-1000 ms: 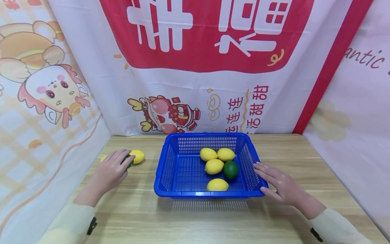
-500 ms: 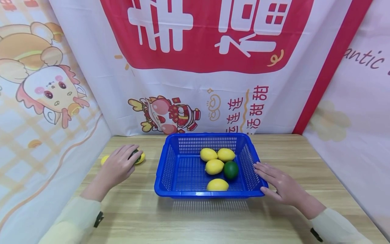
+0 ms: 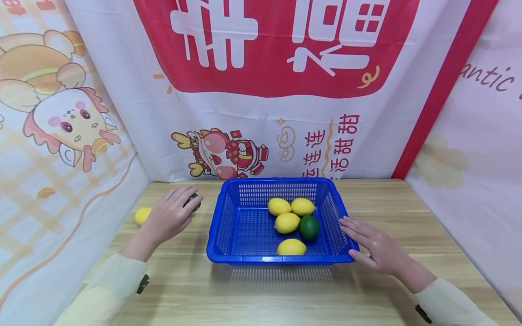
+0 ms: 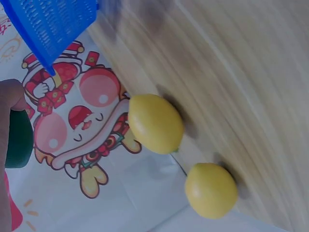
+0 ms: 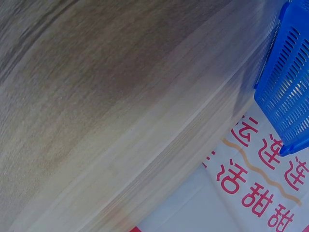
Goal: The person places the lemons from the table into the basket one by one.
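My left hand (image 3: 172, 213) holds a dark green fruit (image 3: 194, 202) above the left side of the table, left of the blue plastic basket (image 3: 285, 259). The left wrist view shows part of this fruit (image 4: 19, 140) beneath my fingers. Two lemons lie on the table there, a nearer lemon (image 4: 155, 123) and a farther lemon (image 4: 211, 190); in the head view my hand mostly hides one of them. Inside the basket are several lemons (image 3: 287, 223) and another dark green fruit (image 3: 309, 227). My right hand (image 3: 375, 246) rests with straight fingers against the basket's right side.
The wooden table (image 3: 285, 299) runs up to a printed cloth (image 3: 261, 108) at the back. More printed cloth hangs along the left side (image 3: 94, 190) and right side (image 3: 481, 190). The basket stands near the back edge, its side walls slotted.
My left hand has moved right, toward the basket, carrying the dark green fruit; the left lemon has come into fuller view. The right hand and the basket have stayed put.
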Motion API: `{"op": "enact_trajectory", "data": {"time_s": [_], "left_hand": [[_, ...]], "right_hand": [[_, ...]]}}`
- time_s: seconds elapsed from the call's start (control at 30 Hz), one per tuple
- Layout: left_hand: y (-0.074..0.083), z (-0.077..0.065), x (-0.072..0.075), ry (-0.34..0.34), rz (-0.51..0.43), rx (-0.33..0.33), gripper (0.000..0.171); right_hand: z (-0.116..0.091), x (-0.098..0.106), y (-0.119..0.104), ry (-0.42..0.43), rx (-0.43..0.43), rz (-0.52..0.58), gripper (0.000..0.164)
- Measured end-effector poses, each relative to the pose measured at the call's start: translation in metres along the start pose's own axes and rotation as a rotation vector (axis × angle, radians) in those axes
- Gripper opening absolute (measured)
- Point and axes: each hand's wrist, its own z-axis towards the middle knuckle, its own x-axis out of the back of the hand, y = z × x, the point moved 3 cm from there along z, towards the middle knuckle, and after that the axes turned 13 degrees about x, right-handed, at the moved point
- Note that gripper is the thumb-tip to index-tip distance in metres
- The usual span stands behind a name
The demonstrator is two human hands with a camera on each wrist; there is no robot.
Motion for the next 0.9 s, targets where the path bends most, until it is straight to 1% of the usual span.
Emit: {"op": "enact_trajectory", "data": {"time_s": [0.13,0.3,0.53,0.8,0.9], "left_hand": [[0.005,0.009,-0.002,0.016,-0.001,-0.019,0.037],[0.013,0.02,-0.004,0.0,0.015,-0.037,0.037],[0.022,0.032,-0.007,-0.039,0.024,-0.04,0.04],[0.033,0.045,-0.011,-0.038,0.015,-0.068,0.047],[0.037,0.051,-0.014,-0.037,0.014,-0.082,0.045]], "right_hand": [[0.0,0.0,0.0,0.001,-0.001,0.001,0.055],[0.0,0.0,0.0,0.004,0.002,-0.003,0.055],[0.001,0.0,-0.001,0.007,-0.001,0.0,0.055],[0.001,0.0,-0.001,0.008,-0.007,-0.001,0.055],[0.001,0.0,-0.001,0.006,-0.009,0.0,0.056]]}}
